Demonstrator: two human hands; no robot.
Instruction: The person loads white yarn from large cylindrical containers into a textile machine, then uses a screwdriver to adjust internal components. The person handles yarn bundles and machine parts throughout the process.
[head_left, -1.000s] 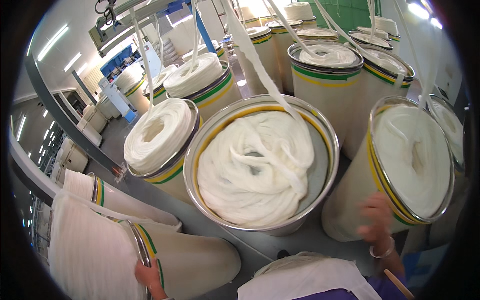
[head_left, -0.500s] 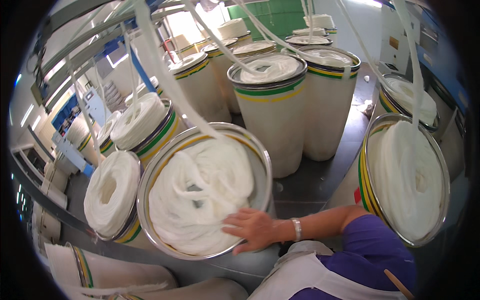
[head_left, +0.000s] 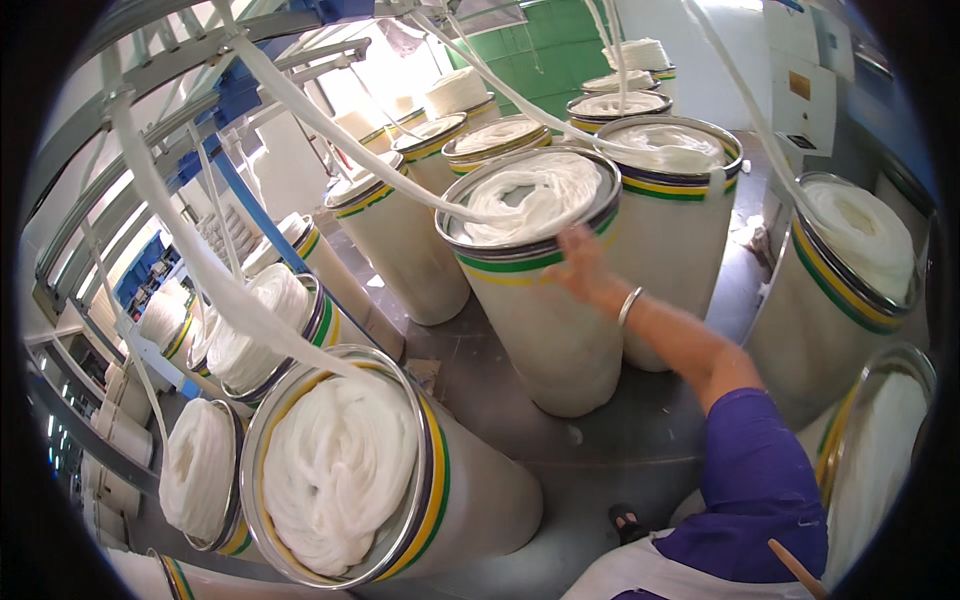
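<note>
In the head view, the right hand (head_left: 588, 272) was stretched forward, its fingertips at the front right of the rim of a tall pale can (head_left: 540, 330) banded in green and yellow; blur made it impossible to tell whether its grip was open or closed, or whether it touched the rim. The left hand's grip could not be told either. White coiled fibre (head_left: 545, 190) lay inside that can, and a long white strand (head_left: 335, 140) slanted down into it from the upper left. A bracelet (head_left: 628, 306) circled the right wrist, below a purple sleeve (head_left: 745, 450). Nearer, at lower left, stood another can (head_left: 480, 500), holding a white fibre heap (head_left: 335, 460), on the grey floor (head_left: 490, 400).
</note>
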